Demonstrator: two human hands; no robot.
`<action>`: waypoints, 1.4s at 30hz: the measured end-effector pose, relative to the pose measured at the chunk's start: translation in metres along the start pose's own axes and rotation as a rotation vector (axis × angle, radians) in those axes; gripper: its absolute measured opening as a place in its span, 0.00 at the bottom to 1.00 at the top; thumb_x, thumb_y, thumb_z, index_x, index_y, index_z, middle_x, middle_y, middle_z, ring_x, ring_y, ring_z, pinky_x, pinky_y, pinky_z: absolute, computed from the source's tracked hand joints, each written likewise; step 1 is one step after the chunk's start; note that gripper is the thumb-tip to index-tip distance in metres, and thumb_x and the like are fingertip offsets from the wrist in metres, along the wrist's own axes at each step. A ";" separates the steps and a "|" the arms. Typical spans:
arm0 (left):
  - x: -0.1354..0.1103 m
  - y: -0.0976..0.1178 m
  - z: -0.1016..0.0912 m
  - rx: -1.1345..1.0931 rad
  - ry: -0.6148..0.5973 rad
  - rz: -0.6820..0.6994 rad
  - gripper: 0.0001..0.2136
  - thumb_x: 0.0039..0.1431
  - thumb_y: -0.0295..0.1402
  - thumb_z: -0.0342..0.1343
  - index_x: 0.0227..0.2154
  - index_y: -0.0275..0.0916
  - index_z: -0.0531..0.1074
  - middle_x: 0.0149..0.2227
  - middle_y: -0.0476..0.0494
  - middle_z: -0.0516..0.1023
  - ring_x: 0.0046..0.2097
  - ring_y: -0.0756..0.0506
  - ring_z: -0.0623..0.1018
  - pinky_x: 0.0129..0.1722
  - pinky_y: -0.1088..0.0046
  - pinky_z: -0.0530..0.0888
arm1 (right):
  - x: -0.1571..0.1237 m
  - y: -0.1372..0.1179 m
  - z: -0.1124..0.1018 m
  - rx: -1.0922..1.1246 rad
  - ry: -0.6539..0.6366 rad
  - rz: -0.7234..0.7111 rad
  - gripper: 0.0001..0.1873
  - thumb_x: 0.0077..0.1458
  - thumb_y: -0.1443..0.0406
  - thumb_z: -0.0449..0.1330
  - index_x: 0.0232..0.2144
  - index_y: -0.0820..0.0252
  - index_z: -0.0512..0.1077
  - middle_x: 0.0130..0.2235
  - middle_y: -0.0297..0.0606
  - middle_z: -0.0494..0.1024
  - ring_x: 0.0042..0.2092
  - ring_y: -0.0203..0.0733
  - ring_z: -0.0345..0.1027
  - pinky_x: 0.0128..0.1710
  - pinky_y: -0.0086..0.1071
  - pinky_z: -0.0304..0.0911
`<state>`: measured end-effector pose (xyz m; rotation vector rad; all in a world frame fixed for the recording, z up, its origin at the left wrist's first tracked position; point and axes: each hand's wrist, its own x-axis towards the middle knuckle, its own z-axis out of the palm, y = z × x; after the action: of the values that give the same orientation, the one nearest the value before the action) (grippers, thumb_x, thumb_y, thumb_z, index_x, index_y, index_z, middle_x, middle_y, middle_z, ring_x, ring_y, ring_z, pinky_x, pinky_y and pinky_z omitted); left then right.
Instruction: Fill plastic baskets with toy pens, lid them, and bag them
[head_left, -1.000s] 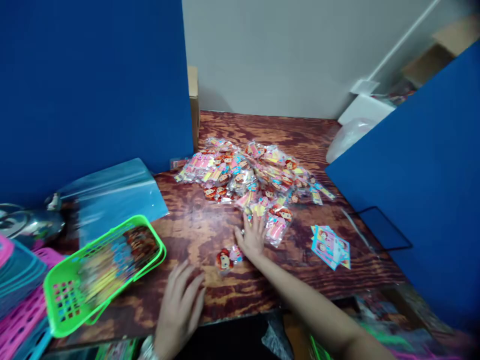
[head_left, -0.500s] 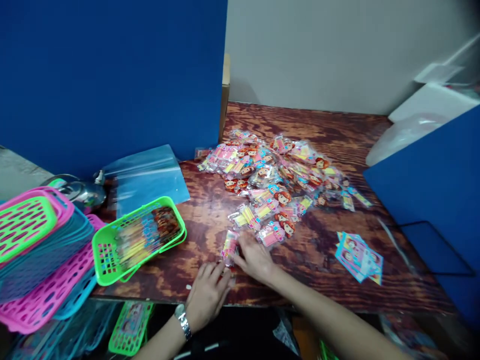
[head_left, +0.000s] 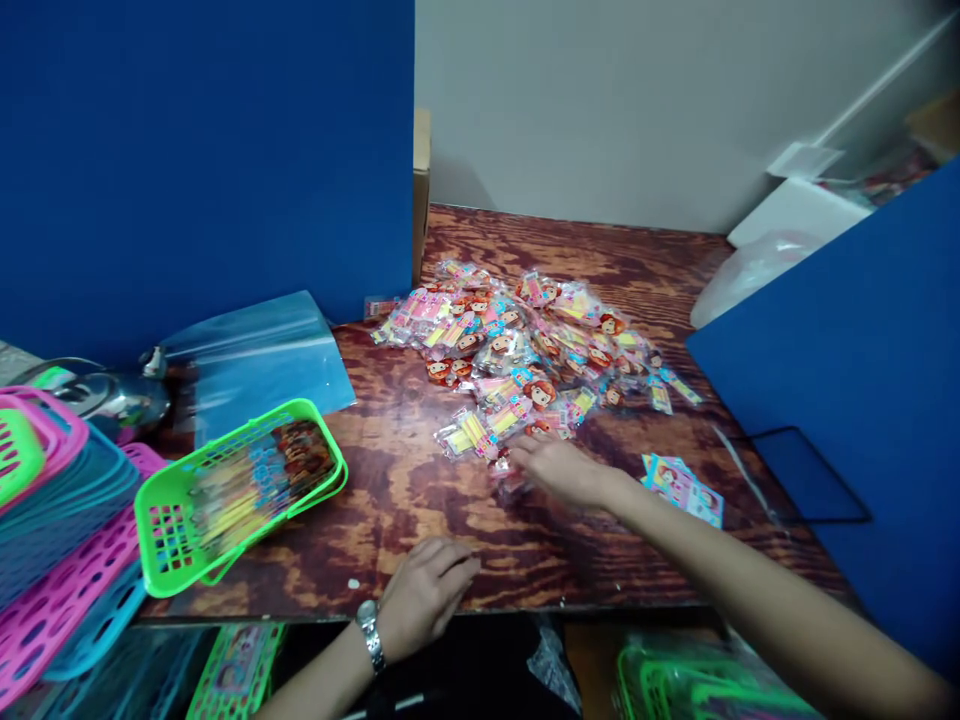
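A pile of small cellophane packets [head_left: 525, 340] printed with red-haired cartoon faces lies in the middle of the wooden table [head_left: 390, 510]. My right hand [head_left: 564, 470] reaches to the pile's near edge, fingers stretched out flat, fingertips on a loose packet [head_left: 510, 483]. My left hand [head_left: 427, 590], with a wristwatch [head_left: 370, 635], rests knuckles-up near the table's front edge. Its fingers are curled, and anything under them is hidden. A green plastic basket [head_left: 169, 535] holding several packets sits tilted to the left of both hands.
Stacked pink, blue and green baskets [head_left: 60, 520] stand at the far left. Clear plastic bags [head_left: 255, 355] lie behind the green basket. Blue printed cards [head_left: 682, 485] lie to the right. Blue panels [head_left: 195, 150] wall in the left and right sides. More baskets [head_left: 690, 685] sit below the table.
My right hand moved away from the left hand, up and right to the pile's edge. My left hand drew back toward the table's front edge. The camera view shifted a little.
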<state>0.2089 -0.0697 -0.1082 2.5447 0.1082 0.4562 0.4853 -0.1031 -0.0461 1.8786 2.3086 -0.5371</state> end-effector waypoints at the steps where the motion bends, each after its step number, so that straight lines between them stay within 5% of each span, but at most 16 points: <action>1: 0.000 -0.001 0.000 0.002 0.006 -0.014 0.13 0.61 0.26 0.46 0.48 0.37 0.66 0.44 0.40 0.75 0.42 0.46 0.73 0.41 0.67 0.73 | -0.004 0.010 0.002 -0.051 -0.008 0.016 0.13 0.55 0.68 0.55 0.44 0.63 0.69 0.47 0.49 0.70 0.49 0.47 0.63 0.49 0.40 0.56; 5: 0.002 -0.002 0.004 0.052 0.021 -0.005 0.13 0.61 0.27 0.46 0.48 0.38 0.67 0.44 0.39 0.75 0.45 0.44 0.73 0.44 0.64 0.73 | -0.011 0.025 0.017 -0.096 -0.003 0.019 0.30 0.50 0.60 0.62 0.53 0.65 0.62 0.51 0.51 0.69 0.54 0.53 0.57 0.53 0.45 0.51; 12: 0.022 -0.026 0.000 0.250 0.101 -0.170 0.15 0.61 0.29 0.45 0.49 0.38 0.68 0.49 0.36 0.71 0.52 0.39 0.68 0.51 0.56 0.69 | -0.014 0.014 0.022 -0.032 0.001 -0.005 0.17 0.52 0.58 0.60 0.43 0.59 0.71 0.52 0.47 0.68 0.53 0.51 0.58 0.54 0.45 0.49; 18: 0.074 -0.064 -0.002 0.405 0.084 -0.296 0.18 0.60 0.31 0.47 0.53 0.35 0.64 0.56 0.30 0.64 0.57 0.33 0.63 0.52 0.48 0.65 | -0.017 0.013 0.028 0.008 -0.028 0.128 0.41 0.46 0.61 0.64 0.60 0.60 0.53 0.55 0.49 0.66 0.54 0.52 0.60 0.52 0.43 0.54; 20: 0.089 -0.068 -0.001 0.407 0.066 -0.324 0.21 0.60 0.32 0.48 0.57 0.36 0.59 0.58 0.29 0.61 0.58 0.32 0.62 0.52 0.46 0.64 | -0.024 0.008 0.029 0.023 -0.055 0.216 0.38 0.48 0.61 0.62 0.59 0.63 0.54 0.50 0.51 0.70 0.49 0.51 0.64 0.48 0.41 0.57; 23: 0.098 -0.069 0.003 0.389 0.021 -0.332 0.23 0.60 0.34 0.48 0.58 0.36 0.57 0.57 0.30 0.63 0.57 0.32 0.64 0.52 0.45 0.63 | -0.026 0.000 0.022 0.106 -0.037 0.264 0.21 0.49 0.58 0.60 0.45 0.61 0.67 0.38 0.44 0.75 0.40 0.47 0.67 0.40 0.35 0.59; 26: 0.091 -0.064 0.010 0.384 -0.001 -0.317 0.20 0.61 0.33 0.46 0.55 0.34 0.60 0.56 0.32 0.66 0.56 0.36 0.66 0.54 0.48 0.62 | -0.006 -0.007 0.013 0.286 0.172 0.343 0.14 0.55 0.54 0.54 0.32 0.59 0.67 0.32 0.37 0.72 0.34 0.40 0.65 0.34 0.30 0.58; 30: 0.068 -0.057 0.016 0.404 0.008 -0.292 0.18 0.63 0.33 0.43 0.53 0.32 0.62 0.57 0.29 0.63 0.57 0.37 0.65 0.55 0.50 0.62 | 0.039 -0.023 0.016 0.267 0.351 0.536 0.13 0.54 0.55 0.55 0.34 0.59 0.65 0.39 0.41 0.70 0.41 0.43 0.64 0.38 0.32 0.59; 33: 0.053 -0.054 0.016 0.430 0.039 -0.272 0.18 0.62 0.33 0.44 0.53 0.33 0.63 0.56 0.29 0.65 0.57 0.36 0.65 0.54 0.50 0.61 | 0.053 -0.035 0.024 0.155 0.250 0.516 0.14 0.52 0.58 0.57 0.41 0.58 0.64 0.45 0.43 0.69 0.43 0.44 0.65 0.37 0.32 0.58; 37: 0.041 -0.057 0.011 0.439 0.078 -0.252 0.16 0.62 0.33 0.45 0.52 0.37 0.65 0.55 0.36 0.68 0.57 0.37 0.65 0.56 0.48 0.58 | 0.043 -0.024 0.009 0.175 0.150 0.450 0.24 0.52 0.59 0.56 0.51 0.57 0.58 0.38 0.38 0.74 0.38 0.43 0.68 0.33 0.30 0.56; 42: 0.034 -0.065 -0.003 0.477 0.108 -0.290 0.16 0.62 0.33 0.47 0.52 0.39 0.67 0.53 0.37 0.71 0.56 0.36 0.66 0.56 0.46 0.56 | 0.021 0.012 -0.027 0.083 -0.007 0.172 0.09 0.51 0.59 0.57 0.34 0.58 0.69 0.33 0.39 0.74 0.37 0.43 0.67 0.36 0.31 0.57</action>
<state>0.2409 -0.0070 -0.1304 2.8949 0.6910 0.4981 0.4958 -0.0724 -0.0303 2.0838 2.1244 -0.6254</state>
